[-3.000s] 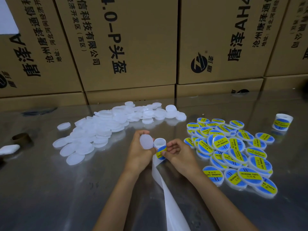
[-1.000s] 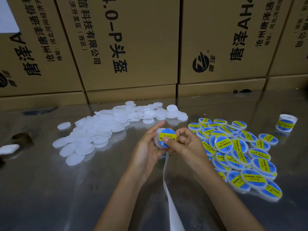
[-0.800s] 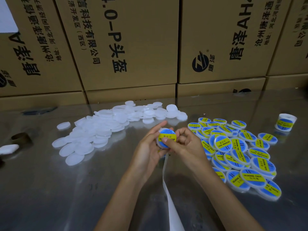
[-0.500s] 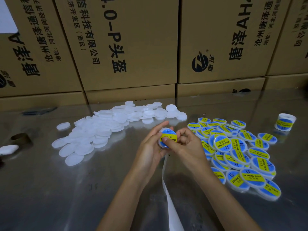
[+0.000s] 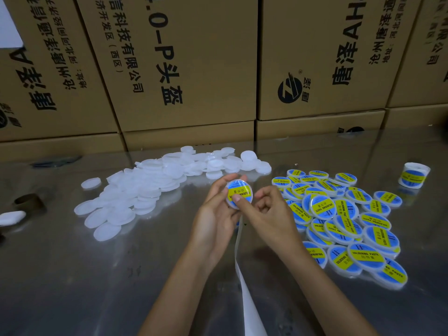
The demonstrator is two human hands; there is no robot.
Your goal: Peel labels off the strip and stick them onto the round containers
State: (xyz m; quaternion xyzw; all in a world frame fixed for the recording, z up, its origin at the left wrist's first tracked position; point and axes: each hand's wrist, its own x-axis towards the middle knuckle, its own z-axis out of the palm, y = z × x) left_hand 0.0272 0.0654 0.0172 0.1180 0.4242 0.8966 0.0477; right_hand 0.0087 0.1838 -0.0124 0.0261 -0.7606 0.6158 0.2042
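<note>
My left hand (image 5: 213, 214) holds a round white container (image 5: 239, 193) upright at the table's middle, its blue and yellow label facing me. My right hand (image 5: 269, 214) is beside it, thumb pressing on the lower part of the label, the other fingers curled. A white backing strip (image 5: 244, 282) hangs from between my hands down to the bottom edge. Unlabelled white containers (image 5: 155, 187) lie in a heap to the left. Labelled containers (image 5: 339, 219) are piled to the right.
A label roll (image 5: 413, 178) stands at the far right of the shiny metal table (image 5: 97, 287). Stacked cardboard boxes (image 5: 184, 69) wall off the back. A brown ring (image 5: 28, 201) and a white piece (image 5: 11, 217) lie at the left edge.
Three seconds ago the container was bare and my right hand peeled a label at the strip. Since then the label went onto the container, and my right thumb slid down over it.
</note>
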